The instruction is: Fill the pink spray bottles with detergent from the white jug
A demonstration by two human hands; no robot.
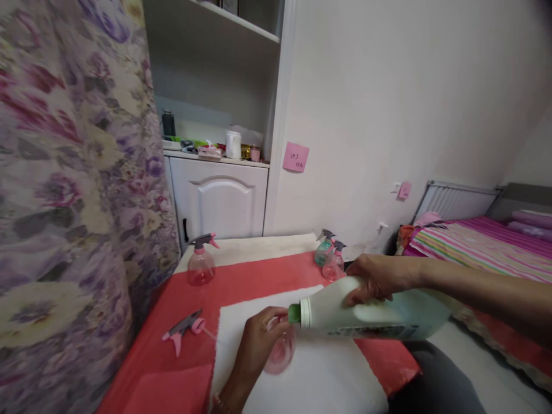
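Observation:
My right hand (pixel 371 279) is closed around the handle of a large pale-green jug (pixel 336 307), which lies tipped nearly level. The jug's green spout (pixel 294 314) points left, over the neck of a clear pink spray bottle (pixel 282 352). With my left hand (pixel 257 339) I grip that bottle at its neck; it stands on a white cloth without its spray head. Whether liquid is flowing I cannot tell. A grey and pink spray head (pixel 185 328) with its tube lies on the red cover to the left.
Another pink spray bottle (pixel 201 265) stands at the table's back left. At the back right are a green spray bottle (pixel 323 250) and a pink one (pixel 334 265). A white cabinet (pixel 219 195) and a floral curtain (pixel 64 201) border the table; a bed (pixel 470 241) is at right.

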